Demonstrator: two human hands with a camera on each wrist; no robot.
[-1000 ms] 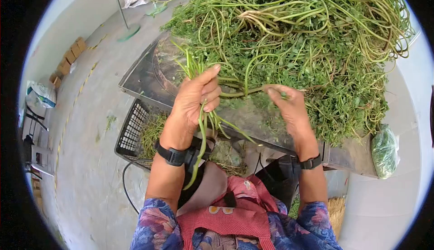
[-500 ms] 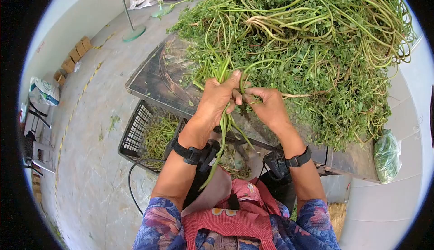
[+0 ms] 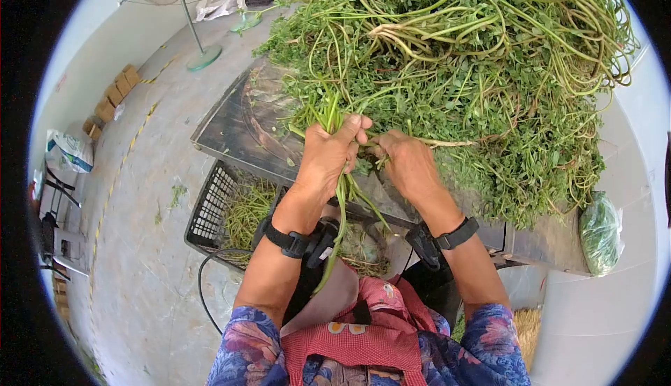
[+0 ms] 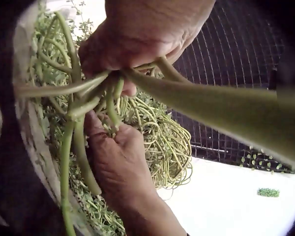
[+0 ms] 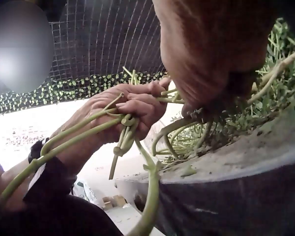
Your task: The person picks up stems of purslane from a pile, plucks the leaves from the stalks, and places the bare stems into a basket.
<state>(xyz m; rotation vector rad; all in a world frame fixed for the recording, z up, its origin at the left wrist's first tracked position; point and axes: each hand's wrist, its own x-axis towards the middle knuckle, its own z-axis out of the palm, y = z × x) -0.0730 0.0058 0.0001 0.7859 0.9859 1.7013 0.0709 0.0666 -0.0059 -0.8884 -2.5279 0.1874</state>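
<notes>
My left hand (image 3: pixel 326 157) grips a bunch of long green stems (image 3: pixel 341 208); their cut ends hang below the fist and leafy ends stick out above the thumb. Close beside it on the right, my right hand (image 3: pixel 412 167) pinches a stem, with a pale root-like end (image 3: pixel 451 143) reaching out past the knuckles. In the left wrist view, several thick stems (image 4: pixel 83 105) cross between the two hands. The right wrist view has the left fingers (image 5: pixel 140 105) curled round the stems, while the right fingertips are partly in shadow.
A big heap of leafy stems (image 3: pixel 447 71) covers most of the dark table (image 3: pixel 237 124). Below its left edge stands a black plastic crate (image 3: pixel 210 208) with cut stems inside. A plastic bag of greens (image 3: pixel 600 236) sits at the table's right end. Farther back is a standing fan (image 3: pixel 203 57).
My right hand has come left from out along a stretched stem to right beside my left hand. The left hand has shifted slightly right, still gripping its bunch.
</notes>
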